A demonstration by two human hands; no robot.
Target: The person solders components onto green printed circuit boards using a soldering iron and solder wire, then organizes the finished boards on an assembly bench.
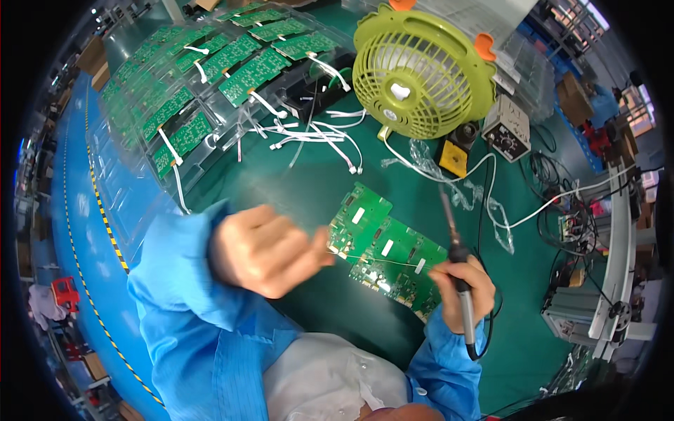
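Observation:
A panel of joined green circuit boards (361, 235) lies on the green mat in front of me. My right hand (472, 286) is closed around the dark grip of a soldering iron (458, 256), whose tip points away from me, past the panel's right end. Left of the panel, my left hand (270, 252) is curled and partly smeared by motion, thumb and forefinger pinched together. From that pinch a thin solder wire (382, 260) stretches rightward across the boards toward my right hand.
A green fan (421, 77) stands at the back, beside an iron stand with yellow sponge (453, 160) and a control box (507, 130). Clear trays (203, 158) of circuit boards fill the back left. White cables (316, 133) and plastic scraps (502, 224) lie on the mat (523, 309).

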